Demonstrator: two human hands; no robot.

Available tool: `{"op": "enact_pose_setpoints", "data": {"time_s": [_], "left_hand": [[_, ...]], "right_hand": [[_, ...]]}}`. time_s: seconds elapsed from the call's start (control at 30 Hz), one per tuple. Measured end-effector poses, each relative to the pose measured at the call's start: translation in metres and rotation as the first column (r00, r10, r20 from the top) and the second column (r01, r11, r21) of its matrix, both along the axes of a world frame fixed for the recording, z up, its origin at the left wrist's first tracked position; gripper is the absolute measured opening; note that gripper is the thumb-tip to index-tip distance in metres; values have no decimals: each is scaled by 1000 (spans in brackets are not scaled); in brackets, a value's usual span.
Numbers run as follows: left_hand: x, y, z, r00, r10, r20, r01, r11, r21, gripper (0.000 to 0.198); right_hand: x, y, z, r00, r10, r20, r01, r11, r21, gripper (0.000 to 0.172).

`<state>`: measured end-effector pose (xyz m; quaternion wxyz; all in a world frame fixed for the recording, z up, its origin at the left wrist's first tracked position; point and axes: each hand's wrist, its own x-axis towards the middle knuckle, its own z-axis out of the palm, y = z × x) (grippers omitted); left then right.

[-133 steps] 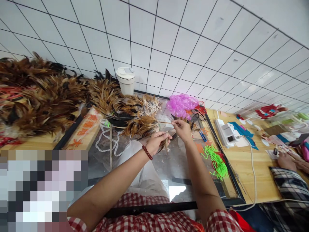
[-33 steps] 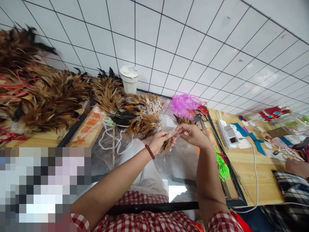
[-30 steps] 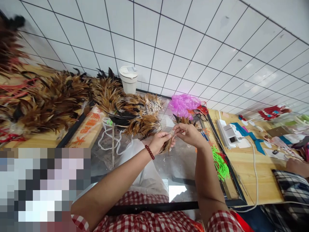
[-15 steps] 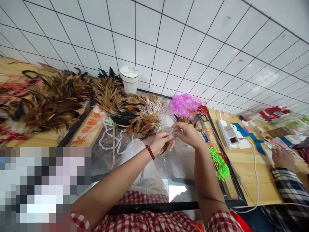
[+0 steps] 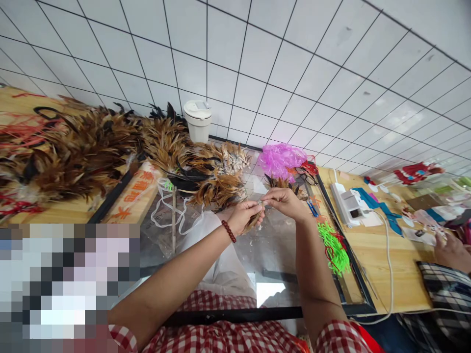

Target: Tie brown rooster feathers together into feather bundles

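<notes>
My left hand (image 5: pixel 243 215), with a red bead bracelet on the wrist, is closed around a small bunch of brown feathers (image 5: pixel 253 221) that hangs below the fingers. My right hand (image 5: pixel 285 202) meets it from the right and pinches the top end of the same bunch between thumb and fingertips. Both hands hover over the glass table top (image 5: pixel 272 255). Just behind them lies a pile of loose brown feathers (image 5: pixel 217 189).
Large heaps of brown feathers (image 5: pixel 73 152) cover the left side. A white lidded cup (image 5: pixel 198 120) stands by the tiled wall. A pink plastic bag (image 5: pixel 281 159), green cords (image 5: pixel 333 245) and a white power strip (image 5: pixel 346 201) lie to the right. Another person's hand (image 5: pixel 451 250) works at the far right.
My hands have stayed together on the feather bunch, shifting only slightly. The view has swung a little. The other person's hand at the right has moved.
</notes>
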<state>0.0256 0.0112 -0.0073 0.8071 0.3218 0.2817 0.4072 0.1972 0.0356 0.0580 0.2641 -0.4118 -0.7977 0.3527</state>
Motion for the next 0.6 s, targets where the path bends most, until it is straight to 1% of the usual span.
{"op": "enact_pose_setpoints", "data": {"time_s": [0.1, 0.17, 0.23, 0.33, 0.4, 0.53, 0.6], "left_hand": [[0, 0, 0, 1000, 3, -18, -3, 1000, 12, 35], [0, 0, -2, 1000, -2, -8, 3, 999, 32, 33], [-1, 1, -5, 1000, -14, 4, 14, 998, 54, 33], [-1, 1, -7, 1000, -28, -1, 28, 998, 49, 35], [-1, 0, -5, 999, -34, -3, 34, 999, 33, 36], [0, -2, -2, 999, -42, 19, 42, 999, 22, 36], [1, -3, -1, 1000, -17, 25, 16, 1000, 9, 36]], "right_hand": [[-1, 0, -1, 1000, -9, 6, 9, 1000, -7, 22], [-1, 1, -3, 1000, -24, -5, 24, 1000, -10, 23], [0, 1, -5, 999, -22, -35, 21, 999, -40, 26], [1, 2, -8, 996, 56, -69, -66, 988, -140, 30], [1, 3, -8, 992, 93, -82, -106, 979, -175, 29], [0, 3, -9, 996, 44, -75, -54, 988, -143, 25], [-3, 3, -9, 999, 19, -47, -24, 994, -106, 24]]}}
